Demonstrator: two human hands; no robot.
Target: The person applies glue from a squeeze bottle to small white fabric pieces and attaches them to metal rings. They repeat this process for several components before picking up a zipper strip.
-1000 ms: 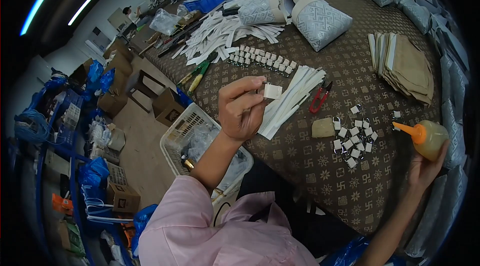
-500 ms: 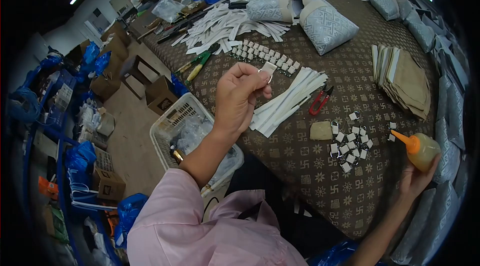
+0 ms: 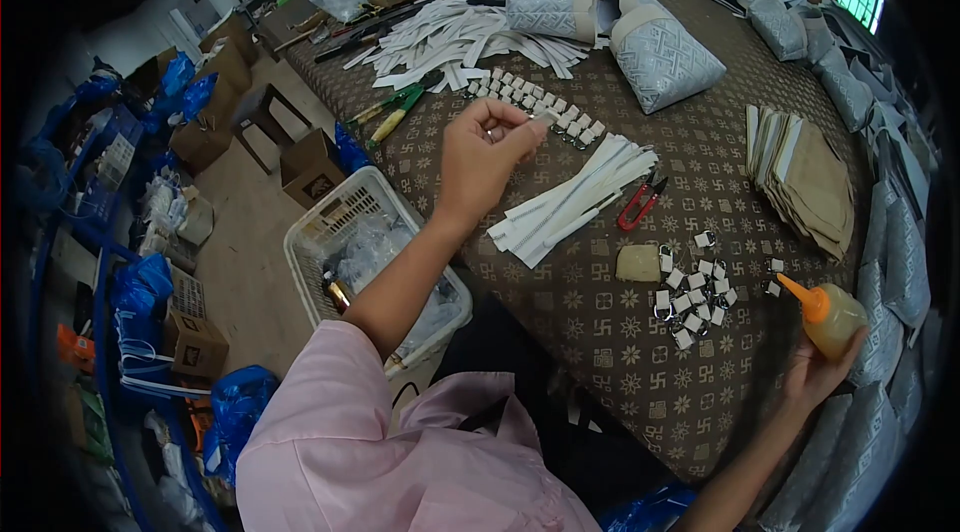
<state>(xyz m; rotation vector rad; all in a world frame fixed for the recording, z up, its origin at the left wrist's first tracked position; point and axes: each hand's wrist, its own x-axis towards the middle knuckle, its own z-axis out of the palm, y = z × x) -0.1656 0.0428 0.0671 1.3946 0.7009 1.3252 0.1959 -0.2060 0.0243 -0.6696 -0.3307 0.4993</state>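
Observation:
My left hand is closed in a pinch over the table, holding a small white tab between thumb and fingers. Most of that tab is hidden by the fingertips. Just beyond it stand rows of similar white tabs with metal rings. At the right, my right hand is wrapped around the base of a squeeze bottle of yellowish liquid, its orange nozzle pointing up and left. A loose pile of ringed tabs lies left of the bottle, beside a tan block. Two more tabs lie near the nozzle.
White strips and red-handled snips lie mid-table. Patterned silver covers and a strip heap are farther back. Brown pieces are stacked right. A white plastic basket stands beside my left arm.
My left hand has turned, so the white tab and its ring, plain to see before, are now mostly covered by the fingers. The bottle appears slightly lower and farther left as the view shifts.

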